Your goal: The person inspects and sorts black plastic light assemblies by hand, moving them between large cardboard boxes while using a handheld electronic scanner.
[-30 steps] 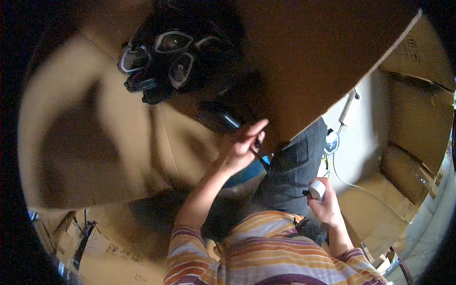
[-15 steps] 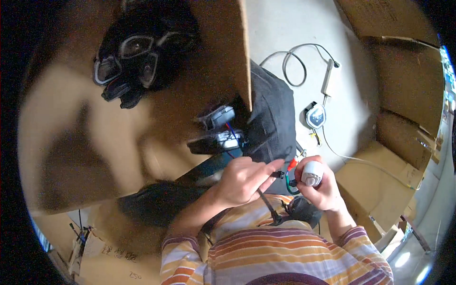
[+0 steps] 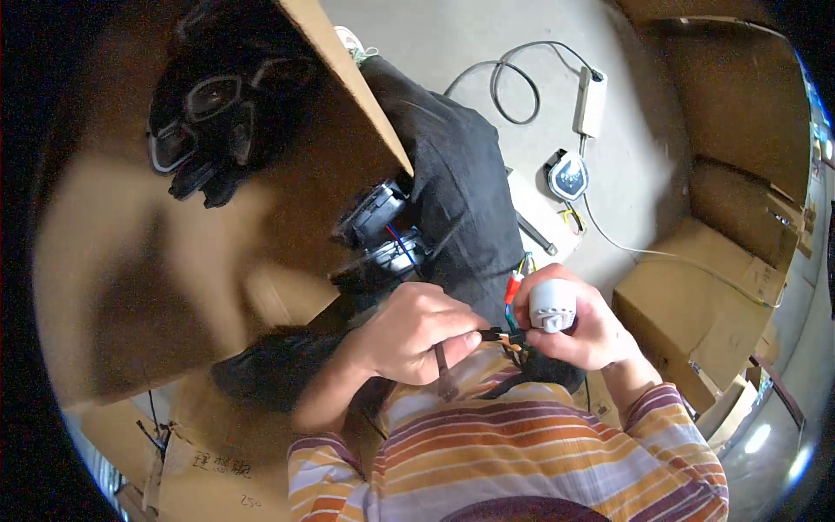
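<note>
My left hand (image 3: pixel 416 332) is closed, pinching a small black cable connector (image 3: pixel 491 334) between thumb and fingertips. My right hand (image 3: pixel 593 329) wraps round a white, ribbed, cylindrical device (image 3: pixel 552 304). Its thumb and finger also pinch a second black connector (image 3: pixel 515 337), which meets the first end to end; whether they are locked together I cannot tell. A red plug (image 3: pixel 514 285) and coloured wires stand up beside the right fingers. A dark strap-like lead (image 3: pixel 444 370) hangs below my left hand.
At the left, a large cardboard box (image 3: pixel 113 261) holds black moulded units (image 3: pixel 213 113). Grey-black units (image 3: pixel 378 213) with wires lie by my dark-trousered leg (image 3: pixel 461 165). A white power strip (image 3: pixel 591 104), a hexagonal device (image 3: pixel 567 176) and cables lie on the floor; another carton (image 3: pixel 704 300) stands right.
My hands have come closer together, and the connectors, apart before, now meet. The white device has tipped slightly in my right hand. The whole view has shifted a little.
</note>
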Action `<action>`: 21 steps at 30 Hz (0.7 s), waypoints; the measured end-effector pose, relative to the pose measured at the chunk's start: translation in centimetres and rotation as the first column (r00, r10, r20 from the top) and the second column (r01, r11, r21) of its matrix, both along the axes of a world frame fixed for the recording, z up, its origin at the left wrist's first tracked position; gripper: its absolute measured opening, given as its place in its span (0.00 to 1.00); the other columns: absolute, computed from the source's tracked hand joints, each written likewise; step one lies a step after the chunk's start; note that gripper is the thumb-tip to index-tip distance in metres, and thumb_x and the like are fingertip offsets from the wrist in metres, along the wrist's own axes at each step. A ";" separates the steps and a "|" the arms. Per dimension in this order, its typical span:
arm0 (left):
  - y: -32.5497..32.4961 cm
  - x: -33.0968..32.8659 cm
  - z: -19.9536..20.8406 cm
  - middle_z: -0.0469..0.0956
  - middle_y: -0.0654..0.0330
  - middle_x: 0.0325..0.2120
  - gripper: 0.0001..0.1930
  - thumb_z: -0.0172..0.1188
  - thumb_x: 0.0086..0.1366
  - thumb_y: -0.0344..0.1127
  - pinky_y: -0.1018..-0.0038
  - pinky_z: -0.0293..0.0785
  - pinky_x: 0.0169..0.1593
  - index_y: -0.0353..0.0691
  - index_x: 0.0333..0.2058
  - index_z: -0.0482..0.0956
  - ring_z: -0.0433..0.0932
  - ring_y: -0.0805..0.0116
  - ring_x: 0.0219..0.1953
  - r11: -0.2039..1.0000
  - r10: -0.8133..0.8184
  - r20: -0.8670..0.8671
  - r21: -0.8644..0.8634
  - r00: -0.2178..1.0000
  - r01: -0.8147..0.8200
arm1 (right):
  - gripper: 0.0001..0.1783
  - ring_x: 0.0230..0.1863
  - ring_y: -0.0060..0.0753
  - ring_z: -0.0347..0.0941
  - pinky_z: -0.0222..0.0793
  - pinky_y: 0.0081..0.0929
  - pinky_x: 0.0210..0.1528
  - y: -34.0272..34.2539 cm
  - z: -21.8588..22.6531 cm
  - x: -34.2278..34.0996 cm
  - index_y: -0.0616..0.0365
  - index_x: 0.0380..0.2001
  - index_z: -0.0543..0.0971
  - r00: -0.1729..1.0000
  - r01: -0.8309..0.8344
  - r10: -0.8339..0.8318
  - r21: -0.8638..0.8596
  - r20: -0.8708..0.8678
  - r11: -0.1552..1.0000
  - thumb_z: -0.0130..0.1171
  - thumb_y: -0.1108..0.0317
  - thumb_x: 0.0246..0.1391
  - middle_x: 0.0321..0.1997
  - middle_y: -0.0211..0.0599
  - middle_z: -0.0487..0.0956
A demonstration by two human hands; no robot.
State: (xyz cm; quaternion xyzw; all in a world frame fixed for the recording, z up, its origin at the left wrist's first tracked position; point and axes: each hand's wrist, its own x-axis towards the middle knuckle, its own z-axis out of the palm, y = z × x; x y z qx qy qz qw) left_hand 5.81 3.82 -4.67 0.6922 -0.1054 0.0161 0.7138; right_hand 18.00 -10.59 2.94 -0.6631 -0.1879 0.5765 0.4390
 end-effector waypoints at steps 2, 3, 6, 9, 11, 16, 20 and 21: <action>0.0 0.1 0.1 0.68 0.56 0.12 0.06 0.51 0.44 0.29 0.70 0.59 0.17 0.33 0.23 0.72 0.66 0.60 0.13 0.999 -0.040 -0.013 0.007 0.999 0.040 | 0.15 0.28 0.23 0.63 0.60 0.20 0.32 -0.2 -0.1 -0.2 0.61 0.29 0.65 1.000 -0.015 0.015 -0.012 0.004 1.000 0.52 0.77 0.31 0.28 0.34 0.67; 0.0 0.0 0.2 0.68 0.56 0.12 0.05 0.50 0.45 0.30 0.69 0.60 0.18 0.34 0.21 0.71 0.67 0.59 0.14 0.999 -0.047 -0.032 0.005 0.998 0.047 | 0.16 0.28 0.23 0.63 0.59 0.20 0.32 -0.3 -0.2 -0.4 0.61 0.30 0.65 1.000 -0.018 0.017 -0.037 -0.020 0.999 0.51 0.78 0.32 0.28 0.33 0.67; 0.0 -0.1 0.4 0.68 0.55 0.12 0.05 0.48 0.46 0.30 0.68 0.61 0.19 0.34 0.19 0.70 0.67 0.57 0.16 0.998 -0.062 -0.070 -0.007 0.996 0.062 | 0.17 0.29 0.22 0.63 0.59 0.19 0.32 -0.5 -0.2 -0.6 0.60 0.32 0.64 0.998 -0.067 0.067 -0.058 -0.013 0.996 0.50 0.79 0.32 0.28 0.33 0.67; -0.1 -0.2 0.1 0.66 0.54 0.12 0.06 0.47 0.47 0.30 0.68 0.60 0.19 0.35 0.17 0.68 0.67 0.56 0.16 0.994 -0.108 -0.118 -0.046 0.987 0.103 | 0.17 0.30 0.22 0.63 0.59 0.18 0.33 -0.3 -0.1 -0.7 0.60 0.33 0.64 0.985 -0.154 0.156 -0.031 0.078 0.988 0.50 0.80 0.32 0.29 0.32 0.66; -0.1 -0.4 -0.2 0.65 0.53 0.12 0.06 0.47 0.47 0.31 0.68 0.60 0.19 0.35 0.17 0.67 0.66 0.55 0.17 0.989 -0.137 -0.153 -0.068 0.979 0.128 | 0.18 0.30 0.22 0.63 0.59 0.19 0.33 -0.3 0.1 -1.0 0.60 0.33 0.64 0.992 -0.088 0.095 -0.093 0.077 0.992 0.50 0.80 0.32 0.29 0.32 0.66; -0.6 -0.1 0.0 0.64 0.53 0.12 0.06 0.47 0.46 0.31 0.68 0.59 0.20 0.35 0.16 0.64 0.65 0.52 0.18 0.974 -0.192 -0.176 -0.158 0.966 0.164 | 0.19 0.26 0.27 0.67 0.63 0.22 0.26 -0.9 -0.3 -1.3 0.58 0.35 0.62 0.977 -0.094 0.100 -0.039 0.187 0.995 0.50 0.76 0.35 0.27 0.36 0.68; -1.5 -1.1 -0.6 0.63 0.53 0.12 0.05 0.47 0.45 0.31 0.67 0.58 0.20 0.36 0.16 0.63 0.65 0.52 0.18 0.973 -0.162 -0.199 -0.193 0.967 0.124 | 0.19 0.26 0.28 0.66 0.62 0.22 0.27 -1.0 -0.4 -1.7 0.58 0.36 0.62 0.959 -0.145 0.150 -0.039 0.241 0.989 0.48 0.77 0.35 0.27 0.36 0.67; -1.8 -0.9 -0.5 0.63 0.51 0.12 0.06 0.47 0.44 0.32 0.65 0.58 0.21 0.37 0.16 0.63 0.65 0.51 0.19 0.981 -0.147 -0.182 -0.155 0.972 0.119 | 0.19 0.26 0.28 0.66 0.62 0.22 0.27 -1.2 -0.5 -1.8 0.59 0.36 0.62 0.942 -0.161 0.165 -0.036 0.294 0.986 0.48 0.77 0.34 0.26 0.36 0.67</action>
